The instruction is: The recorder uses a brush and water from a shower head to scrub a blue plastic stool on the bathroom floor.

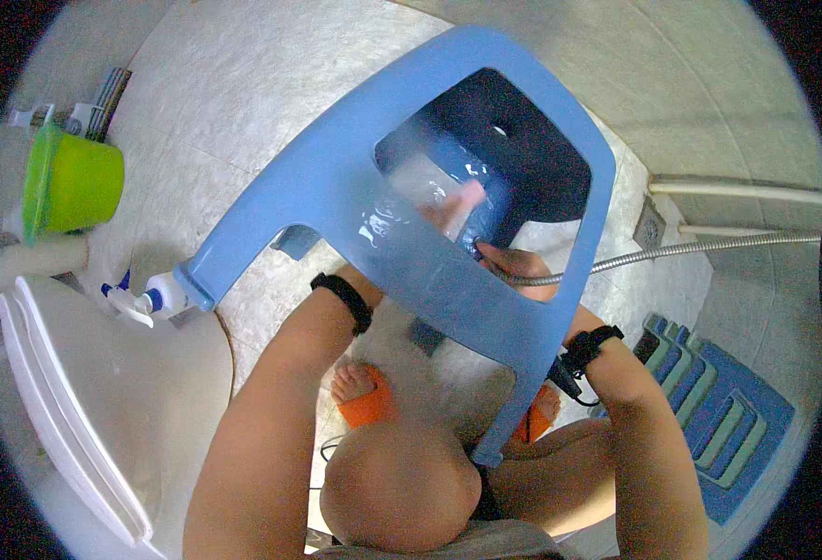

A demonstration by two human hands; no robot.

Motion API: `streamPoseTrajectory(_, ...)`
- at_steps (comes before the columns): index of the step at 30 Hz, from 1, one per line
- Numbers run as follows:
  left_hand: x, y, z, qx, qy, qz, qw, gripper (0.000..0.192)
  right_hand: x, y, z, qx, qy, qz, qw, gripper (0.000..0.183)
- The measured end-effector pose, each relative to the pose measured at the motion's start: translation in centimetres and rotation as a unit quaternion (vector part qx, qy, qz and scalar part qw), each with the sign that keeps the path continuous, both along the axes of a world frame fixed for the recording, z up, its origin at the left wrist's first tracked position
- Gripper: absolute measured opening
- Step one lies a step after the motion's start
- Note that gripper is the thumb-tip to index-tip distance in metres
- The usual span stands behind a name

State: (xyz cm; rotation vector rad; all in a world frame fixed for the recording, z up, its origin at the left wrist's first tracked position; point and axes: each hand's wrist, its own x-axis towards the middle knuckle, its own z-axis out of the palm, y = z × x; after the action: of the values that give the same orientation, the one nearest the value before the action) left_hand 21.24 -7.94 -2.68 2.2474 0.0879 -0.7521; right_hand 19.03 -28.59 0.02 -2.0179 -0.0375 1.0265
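Note:
A large blue moulded plastic furniture piece (278, 140), with a wide opening, stands tilted before me. Water shines on its wet surface, and mist hangs around it. Seen through the opening, my left hand (442, 212) is blurred on the inner side of the plastic; a pinkish patch lies at its fingers, and I cannot tell whether it is an object. My right hand (523, 262) is closed around the end of a metal shower hose (698, 245), near the opening's lower edge. The shower head is mostly hidden. Both wrists wear black bands.
A lime-green bucket (82, 182) is at the left wall. Below it are a white spray bottle with a blue collar (166, 295) and a white curved fixture (131, 392). A blue-and-green slatted plastic panel (761, 399) leans at right, near a floor drain (651, 224). Orange slippers (369, 399) are on my feet.

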Motion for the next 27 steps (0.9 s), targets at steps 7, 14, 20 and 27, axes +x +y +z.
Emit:
streamPoseTrajectory(7,0.9,0.6,0.7,0.019,-0.035,-0.005,0.999,0.049,-0.1,-1.6,-2.7,0.071,0.135,-0.141,0.978,0.029)
streamPoseTrajectory(14,1.8,2.1,0.7,0.047,-0.090,-0.006,0.995,0.046,0.2,-3.0,-6.1,0.143,0.056,-0.066,0.986,0.035)
streamPoseTrajectory(20,0.4,0.8,-0.3,0.075,-0.113,-0.005,0.991,0.044,-0.8,-2.9,-6.7,0.164,0.024,-0.078,0.983,0.038)
streamPoseTrajectory(27,0.3,4.8,-3.2,0.089,-0.317,0.043,0.943,0.044,-0.6,-2.1,-7.7,0.148,-0.109,-0.003,0.983,0.036)
